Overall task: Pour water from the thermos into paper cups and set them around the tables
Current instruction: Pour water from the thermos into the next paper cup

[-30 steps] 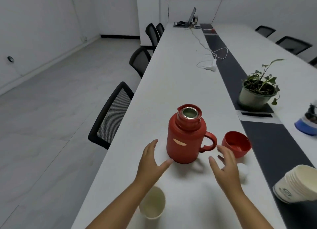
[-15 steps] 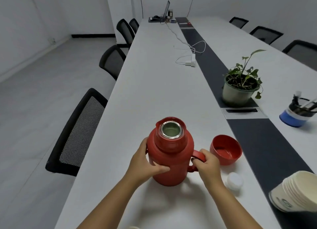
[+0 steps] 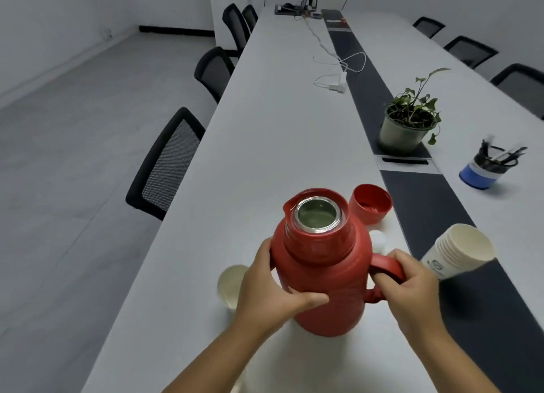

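- Red thermos [image 3: 321, 277] upright, left hand [image 3: 266, 292] wrapped round its body, right hand [image 3: 412, 286] gripping the handle.
- Paper cup [image 3: 231, 285] sits just left, beside the left hand; pour tips leftward.

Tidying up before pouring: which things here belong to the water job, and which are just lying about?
For the job: red thermos, held by both hands; paper cup; cup stack; red lid; white stopper.
Lying about: potted plant; pen holder; charger cable.
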Demonstrator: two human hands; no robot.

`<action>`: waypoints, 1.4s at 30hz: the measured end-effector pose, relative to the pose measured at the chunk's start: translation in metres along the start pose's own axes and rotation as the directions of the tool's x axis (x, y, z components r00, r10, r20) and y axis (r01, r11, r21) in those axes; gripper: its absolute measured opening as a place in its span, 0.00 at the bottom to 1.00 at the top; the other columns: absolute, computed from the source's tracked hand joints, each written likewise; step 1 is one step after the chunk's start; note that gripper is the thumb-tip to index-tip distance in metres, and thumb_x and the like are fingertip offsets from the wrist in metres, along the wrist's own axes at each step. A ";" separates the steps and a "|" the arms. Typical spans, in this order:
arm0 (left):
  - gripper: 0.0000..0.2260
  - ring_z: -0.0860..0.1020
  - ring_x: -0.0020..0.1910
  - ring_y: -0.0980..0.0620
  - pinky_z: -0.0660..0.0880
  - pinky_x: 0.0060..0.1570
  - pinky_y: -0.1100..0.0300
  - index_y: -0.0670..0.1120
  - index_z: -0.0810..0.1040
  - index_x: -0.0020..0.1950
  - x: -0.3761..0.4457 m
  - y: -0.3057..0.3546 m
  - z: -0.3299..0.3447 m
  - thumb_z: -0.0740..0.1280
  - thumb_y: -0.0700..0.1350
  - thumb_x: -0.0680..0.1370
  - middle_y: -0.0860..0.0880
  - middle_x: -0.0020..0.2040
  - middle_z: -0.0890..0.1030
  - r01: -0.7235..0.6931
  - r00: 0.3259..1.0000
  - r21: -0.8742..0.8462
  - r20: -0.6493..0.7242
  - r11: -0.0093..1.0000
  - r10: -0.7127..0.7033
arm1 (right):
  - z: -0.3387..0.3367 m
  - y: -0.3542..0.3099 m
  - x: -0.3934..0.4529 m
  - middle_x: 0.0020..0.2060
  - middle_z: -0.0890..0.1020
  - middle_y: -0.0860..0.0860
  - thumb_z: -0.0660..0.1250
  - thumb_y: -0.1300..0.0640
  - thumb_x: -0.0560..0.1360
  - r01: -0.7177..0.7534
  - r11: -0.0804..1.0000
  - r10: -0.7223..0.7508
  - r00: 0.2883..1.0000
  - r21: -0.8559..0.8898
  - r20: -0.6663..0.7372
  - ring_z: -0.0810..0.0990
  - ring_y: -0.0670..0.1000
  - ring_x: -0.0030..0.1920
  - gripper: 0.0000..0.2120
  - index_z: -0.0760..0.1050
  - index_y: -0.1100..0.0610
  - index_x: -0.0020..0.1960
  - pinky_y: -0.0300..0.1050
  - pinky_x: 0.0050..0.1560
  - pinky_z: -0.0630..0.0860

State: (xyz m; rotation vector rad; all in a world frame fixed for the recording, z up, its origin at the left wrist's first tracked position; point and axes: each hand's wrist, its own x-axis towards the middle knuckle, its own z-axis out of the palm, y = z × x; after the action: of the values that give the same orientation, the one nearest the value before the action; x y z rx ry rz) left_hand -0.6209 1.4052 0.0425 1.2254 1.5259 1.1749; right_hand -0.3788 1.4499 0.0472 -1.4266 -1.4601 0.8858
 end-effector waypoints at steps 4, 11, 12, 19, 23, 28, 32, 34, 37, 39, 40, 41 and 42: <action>0.45 0.80 0.62 0.66 0.78 0.64 0.61 0.61 0.74 0.70 -0.073 -0.012 0.008 0.91 0.51 0.57 0.65 0.61 0.83 0.069 0.998 -0.073 -0.001 0.995 -0.069 | -0.026 -0.004 -0.062 0.31 0.77 0.58 0.69 0.81 0.75 0.011 0.998 -0.006 0.996 -0.056 0.084 0.83 0.62 0.28 0.19 0.79 0.58 0.37 0.61 0.30 0.84; 0.46 0.81 0.63 0.65 0.78 0.64 0.61 0.61 0.73 0.71 -0.164 -0.043 0.034 0.90 0.54 0.57 0.64 0.62 0.83 0.193 0.979 -0.194 -0.032 0.962 -0.203 | -0.062 -0.008 -0.114 0.29 0.80 0.52 0.76 0.78 0.73 0.131 0.964 -0.055 0.949 -0.230 0.310 0.81 0.54 0.29 0.22 0.81 0.50 0.39 0.51 0.27 0.81; 0.46 0.80 0.63 0.65 0.78 0.65 0.60 0.61 0.73 0.71 -0.170 -0.047 0.038 0.90 0.55 0.58 0.64 0.63 0.83 0.209 0.974 -0.209 -0.041 0.955 -0.222 | -0.063 -0.009 -0.117 0.30 0.81 0.51 0.76 0.76 0.73 0.147 0.960 -0.065 0.945 -0.240 0.320 0.81 0.54 0.29 0.21 0.82 0.49 0.40 0.51 0.27 0.81; 0.49 0.80 0.66 0.63 0.79 0.66 0.60 0.60 0.70 0.76 -0.194 -0.063 0.058 0.90 0.58 0.60 0.63 0.66 0.82 0.249 0.955 -0.356 -0.065 0.901 -0.290 | -0.061 -0.023 -0.125 0.38 0.85 0.45 0.79 0.73 0.73 0.218 0.929 -0.116 0.939 -0.298 0.325 0.84 0.49 0.37 0.23 0.84 0.43 0.46 0.45 0.33 0.83; 0.55 0.78 0.70 0.63 0.78 0.68 0.61 0.60 0.63 0.81 -0.197 -0.068 0.063 0.89 0.61 0.60 0.62 0.71 0.79 0.247 0.946 -0.431 -0.085 0.868 -0.312 | -0.056 -0.030 -0.123 0.39 0.86 0.44 0.80 0.70 0.72 0.231 0.914 -0.117 0.937 -0.332 0.329 0.85 0.49 0.38 0.22 0.85 0.42 0.47 0.43 0.35 0.84; 0.58 0.79 0.69 0.61 0.79 0.67 0.60 0.58 0.60 0.83 -0.199 -0.077 0.068 0.90 0.60 0.61 0.59 0.72 0.79 0.266 0.933 -0.503 -0.079 0.822 -0.351 | -0.049 -0.029 -0.121 0.38 0.87 0.45 0.82 0.69 0.70 0.225 0.916 -0.111 0.937 -0.333 0.331 0.85 0.48 0.38 0.23 0.85 0.40 0.45 0.41 0.35 0.83; 0.56 0.79 0.69 0.61 0.80 0.65 0.60 0.58 0.61 0.82 -0.197 -0.083 0.068 0.89 0.59 0.61 0.59 0.71 0.79 0.263 0.929 -0.547 -0.079 0.795 -0.362 | -0.043 -0.031 -0.116 0.39 0.87 0.45 0.83 0.69 0.70 0.250 0.907 -0.122 0.926 -0.339 0.358 0.85 0.46 0.39 0.22 0.85 0.40 0.45 0.35 0.40 0.81; 0.55 0.80 0.69 0.60 0.80 0.65 0.59 0.58 0.61 0.81 -0.195 -0.086 0.069 0.89 0.58 0.61 0.58 0.71 0.80 0.260 0.926 -0.567 -0.084 0.782 -0.369 | -0.039 -0.033 -0.114 0.38 0.87 0.44 0.83 0.68 0.70 0.263 0.902 -0.128 0.920 -0.343 0.369 0.85 0.46 0.39 0.22 0.85 0.40 0.45 0.35 0.39 0.80; 0.53 0.81 0.68 0.59 0.81 0.65 0.58 0.56 0.63 0.80 -0.193 -0.089 0.069 0.89 0.56 0.62 0.56 0.70 0.81 0.255 0.922 -0.586 -0.092 0.769 -0.376 | -0.034 -0.037 -0.109 0.38 0.86 0.43 0.83 0.66 0.71 0.306 0.882 -0.150 0.903 -0.358 0.401 0.85 0.46 0.39 0.21 0.85 0.39 0.46 0.35 0.39 0.80; 0.52 0.81 0.68 0.58 0.81 0.65 0.57 0.55 0.64 0.80 -0.192 -0.092 0.069 0.89 0.55 0.63 0.56 0.70 0.81 0.250 0.921 -0.598 -0.096 0.762 -0.378 | -0.031 -0.039 -0.108 0.38 0.86 0.42 0.83 0.65 0.71 0.310 0.878 -0.146 0.900 -0.366 0.411 0.85 0.47 0.39 0.20 0.84 0.39 0.45 0.35 0.39 0.80; 0.51 0.82 0.67 0.57 0.81 0.65 0.57 0.54 0.64 0.80 -0.192 -0.092 0.069 0.89 0.54 0.64 0.56 0.70 0.81 0.247 0.921 -0.604 -0.097 0.758 -0.377 | -0.030 -0.039 -0.108 0.38 0.86 0.42 0.83 0.64 0.71 0.308 0.876 -0.142 0.900 -0.370 0.412 0.85 0.47 0.39 0.20 0.84 0.39 0.45 0.35 0.39 0.80; 0.50 0.82 0.68 0.57 0.81 0.65 0.56 0.54 0.64 0.79 -0.191 -0.093 0.069 0.89 0.54 0.64 0.55 0.70 0.81 0.245 0.921 -0.610 -0.097 0.754 -0.377 | -0.029 -0.039 -0.107 0.38 0.86 0.42 0.83 0.64 0.71 0.308 0.873 -0.138 0.899 -0.378 0.415 0.85 0.46 0.39 0.20 0.84 0.39 0.45 0.35 0.39 0.80; 0.49 0.82 0.68 0.56 0.81 0.66 0.56 0.54 0.65 0.79 -0.191 -0.094 0.069 0.88 0.52 0.65 0.54 0.70 0.81 0.242 0.921 -0.618 -0.095 0.748 -0.377 | -0.029 -0.039 -0.106 0.38 0.86 0.42 0.83 0.63 0.71 0.310 0.869 -0.135 0.899 -0.387 0.417 0.85 0.46 0.39 0.20 0.84 0.38 0.45 0.35 0.39 0.80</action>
State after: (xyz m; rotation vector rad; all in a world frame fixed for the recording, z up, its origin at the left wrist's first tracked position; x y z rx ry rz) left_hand -0.5398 1.2207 -0.0543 0.4045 1.2856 1.4378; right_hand -0.3717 1.3387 0.0820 -1.4069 -2.1918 0.7275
